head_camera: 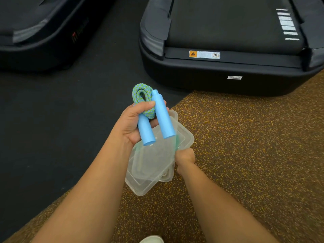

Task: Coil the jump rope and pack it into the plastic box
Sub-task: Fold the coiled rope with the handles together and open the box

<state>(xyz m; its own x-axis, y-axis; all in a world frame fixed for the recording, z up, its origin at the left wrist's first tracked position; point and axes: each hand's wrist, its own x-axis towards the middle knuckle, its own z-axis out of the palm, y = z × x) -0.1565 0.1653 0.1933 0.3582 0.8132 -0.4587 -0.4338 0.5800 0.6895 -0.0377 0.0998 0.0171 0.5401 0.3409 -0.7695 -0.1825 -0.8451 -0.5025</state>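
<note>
The jump rope (146, 109) sits coiled in my left hand (130, 123), the fingers wrapped tight around the bundle: green-and-blue braided cord looped at the top, the two light blue handles (162, 116) side by side and pointing down toward me. Right beneath it I see the plastic box (154, 165), clear and rectangular, carried in the air with what looks like its lid stacked against it; I cannot tell which layer is which through the transparent plastic. My right hand (185, 156) clamps the box at its right edge, fingers curled closed on the rim. The rope is above the box, not inside it.

Below everything the floor splits in two. A brown rubber surface (245, 155) flecked with yellow covers the right and near side, and a plain black mat (52, 128) takes the left, the seam running diagonally under my arms. Ahead stands the rear end of a black treadmill (228, 67), its belt dark, with an orange-and-white warning sticker (204, 54) on the back edge. A second black machine (35, 32) sits at the upper left. At the bottom edge a pale shoe tip (152, 239) peeks in
</note>
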